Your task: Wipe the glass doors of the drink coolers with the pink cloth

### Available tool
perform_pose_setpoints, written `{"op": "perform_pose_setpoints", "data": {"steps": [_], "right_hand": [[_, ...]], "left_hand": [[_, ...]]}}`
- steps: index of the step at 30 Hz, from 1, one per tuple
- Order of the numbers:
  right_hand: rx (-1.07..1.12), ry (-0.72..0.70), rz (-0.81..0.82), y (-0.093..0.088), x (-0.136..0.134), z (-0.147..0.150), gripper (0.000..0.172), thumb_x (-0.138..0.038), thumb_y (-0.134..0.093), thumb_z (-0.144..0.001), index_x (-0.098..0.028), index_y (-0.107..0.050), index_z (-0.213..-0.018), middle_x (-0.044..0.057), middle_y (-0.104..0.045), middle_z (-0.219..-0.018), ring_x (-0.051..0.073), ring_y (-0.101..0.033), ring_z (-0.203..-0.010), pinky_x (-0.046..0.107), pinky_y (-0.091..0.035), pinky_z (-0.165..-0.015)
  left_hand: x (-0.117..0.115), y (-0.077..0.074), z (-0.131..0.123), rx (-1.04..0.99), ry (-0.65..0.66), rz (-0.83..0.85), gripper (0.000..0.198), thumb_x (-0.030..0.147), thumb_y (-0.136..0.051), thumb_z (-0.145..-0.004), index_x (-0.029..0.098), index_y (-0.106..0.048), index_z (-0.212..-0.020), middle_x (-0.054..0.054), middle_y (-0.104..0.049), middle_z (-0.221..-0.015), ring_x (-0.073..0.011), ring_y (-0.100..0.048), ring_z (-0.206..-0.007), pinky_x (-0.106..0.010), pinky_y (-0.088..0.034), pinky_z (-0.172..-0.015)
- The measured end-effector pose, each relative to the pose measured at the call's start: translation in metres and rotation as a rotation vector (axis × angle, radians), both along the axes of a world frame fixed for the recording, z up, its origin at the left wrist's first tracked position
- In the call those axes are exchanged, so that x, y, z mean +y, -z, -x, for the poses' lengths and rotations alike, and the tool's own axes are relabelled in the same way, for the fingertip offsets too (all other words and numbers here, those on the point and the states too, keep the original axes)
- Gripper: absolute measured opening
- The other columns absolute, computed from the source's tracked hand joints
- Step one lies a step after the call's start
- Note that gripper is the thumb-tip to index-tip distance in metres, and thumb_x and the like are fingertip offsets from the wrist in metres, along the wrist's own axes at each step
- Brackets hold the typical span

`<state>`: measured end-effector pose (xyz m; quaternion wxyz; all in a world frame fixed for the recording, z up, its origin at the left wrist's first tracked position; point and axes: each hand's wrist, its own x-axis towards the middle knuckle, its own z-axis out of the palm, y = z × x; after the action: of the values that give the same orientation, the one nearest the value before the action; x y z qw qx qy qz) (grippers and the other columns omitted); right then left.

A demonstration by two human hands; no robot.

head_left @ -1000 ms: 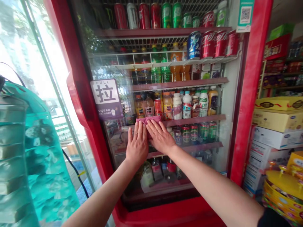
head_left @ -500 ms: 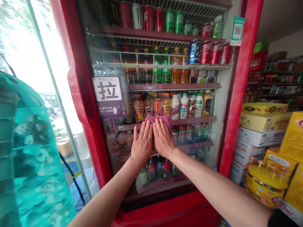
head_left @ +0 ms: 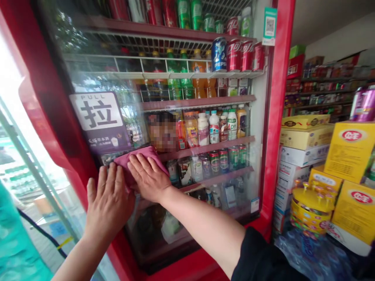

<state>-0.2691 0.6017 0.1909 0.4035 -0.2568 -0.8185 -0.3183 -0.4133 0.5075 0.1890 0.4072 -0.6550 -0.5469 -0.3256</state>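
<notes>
While a pink cloth [head_left: 137, 158] was held on the glass door [head_left: 88, 70] of a red drinks cooler [head_left: 275, 117], both hands were seen at mid-height, left of the door's centre. Right grip [head_left: 148, 177]: open, palm pressed on the cloth, fingers spread, cloth not closed in the fingers. Left grip [head_left: 109, 199]: also open, fingers spread, palm flat on the glass just beside the cloth, thumb side touching its lower fold. The cloth was loosely bunched and was located just below the "PULL 拉" sign [head_left: 98, 121]. A pixelated patch [head_left: 162, 130] was seen directly above it. Behind the glass, bottles [head_left: 213, 128] were ranked on shelves, and a Pepsi can [head_left: 219, 54] was set beside Coca-Cola cans [head_left: 234, 54] on a wire shelf [head_left: 164, 74]. A black sleeve [head_left: 258, 257] was worn on the right arm. Stacked cartons [head_left: 304, 148] and yellow boxes [head_left: 350, 150] were placed right of the cooler.
</notes>
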Motion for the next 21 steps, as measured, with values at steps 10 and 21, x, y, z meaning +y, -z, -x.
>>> {"op": "perform_pose_setpoints", "data": {"steps": [10,21], "right_hand": [[-0.047,-0.004,-0.025,0.001,0.022,-0.067,0.071,-0.047,-0.039,-0.116,-0.010,-0.029,-0.177,0.012,-0.027,-0.187,0.028,-0.021,-0.176,0.051,-0.024,-0.145],[0.036,0.070,0.032,0.022,0.058,-0.173,0.082,-0.054,-0.054,-0.110,-0.012,-0.031,-0.177,0.016,-0.034,-0.184,0.033,-0.023,-0.176,0.058,-0.019,-0.144]], "left_hand": [[0.014,0.008,-0.041,-0.037,-0.007,0.046,0.084,0.043,-0.051,-0.106,0.012,-0.021,-0.178,-0.027,-0.030,-0.183,-0.0465,-0.023,-0.173,-0.071,-0.017,-0.141],[0.034,0.004,-0.118,-0.200,0.238,0.130,0.081,0.051,-0.056,-0.104,0.013,-0.036,-0.172,-0.024,-0.037,-0.181,-0.0416,-0.034,-0.171,-0.068,-0.030,-0.138]]}}
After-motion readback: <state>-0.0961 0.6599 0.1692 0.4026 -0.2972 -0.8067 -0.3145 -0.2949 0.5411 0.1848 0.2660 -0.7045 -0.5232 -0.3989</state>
